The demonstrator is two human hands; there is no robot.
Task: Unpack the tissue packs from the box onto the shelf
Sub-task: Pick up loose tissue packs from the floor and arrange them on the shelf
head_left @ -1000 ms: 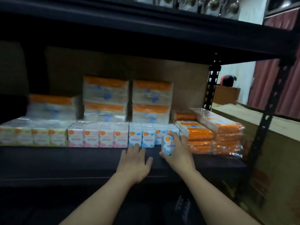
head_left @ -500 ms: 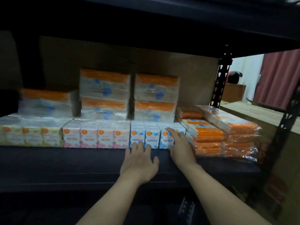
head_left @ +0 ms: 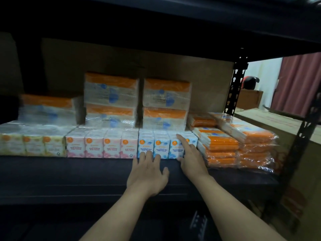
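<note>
A row of blue mini tissue packs (head_left: 160,146) stands at the front of the dark shelf (head_left: 69,174). My right hand (head_left: 191,157) covers the rightmost blue pack (head_left: 192,138), with the index finger on its top and the thumb at its lower edge. My left hand (head_left: 147,173) lies flat on the shelf with its fingers spread, and its fingertips touch the fronts of the blue packs. The box the packs come from is out of view.
Pink packs (head_left: 99,145) and yellow packs (head_left: 33,145) continue the row to the left. Larger orange-topped bundles (head_left: 111,100) are stacked behind. Flat orange packs (head_left: 222,146) are piled at the right, by a black upright post (head_left: 234,87). A shelf board hangs low overhead.
My right hand carried a blue pack from in front of the row and pushed it in at the row's right end. My left hand slid forward until it touched the packs.
</note>
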